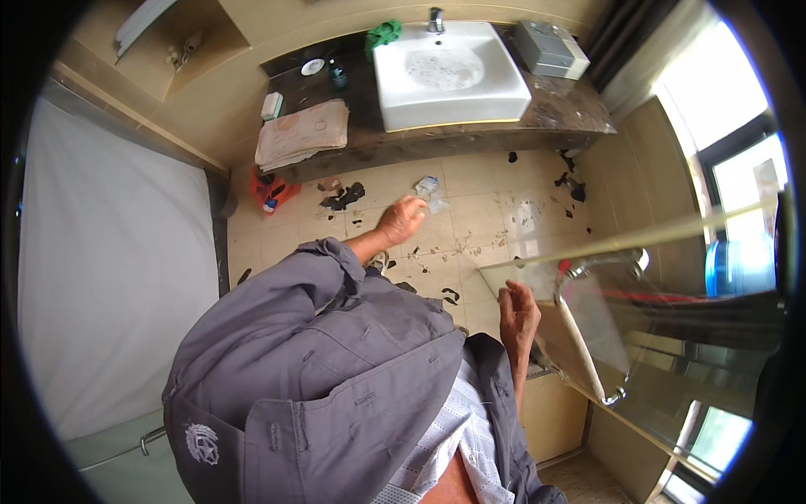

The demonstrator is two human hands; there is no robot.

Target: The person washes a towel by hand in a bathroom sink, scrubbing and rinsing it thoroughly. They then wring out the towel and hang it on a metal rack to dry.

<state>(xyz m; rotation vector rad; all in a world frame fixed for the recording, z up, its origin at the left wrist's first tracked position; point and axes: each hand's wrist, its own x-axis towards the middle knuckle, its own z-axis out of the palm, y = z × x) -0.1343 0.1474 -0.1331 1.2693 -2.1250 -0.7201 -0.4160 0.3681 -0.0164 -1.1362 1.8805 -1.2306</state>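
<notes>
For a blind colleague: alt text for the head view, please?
A person in a grey jacket, left hand over a littered bathroom floor near crumpled pale plastic, right hand beside a glass panel; ahead, a white sink.

Left hand (pixel 403 220): open air toward counter (pixel 361 105); glass door (pixel 600 319) blocks right hand's (pixel 520 315) outward side.

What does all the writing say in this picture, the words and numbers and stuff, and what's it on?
No words or numbers can be read here.
Jacket: a pale badge with a picture; any letters are too small.
Crumpled plastic bag: blurred; can't tell if it has writing.
Dark bottle: too small to tell.
Grey box by the sink: no readable writing.
</notes>
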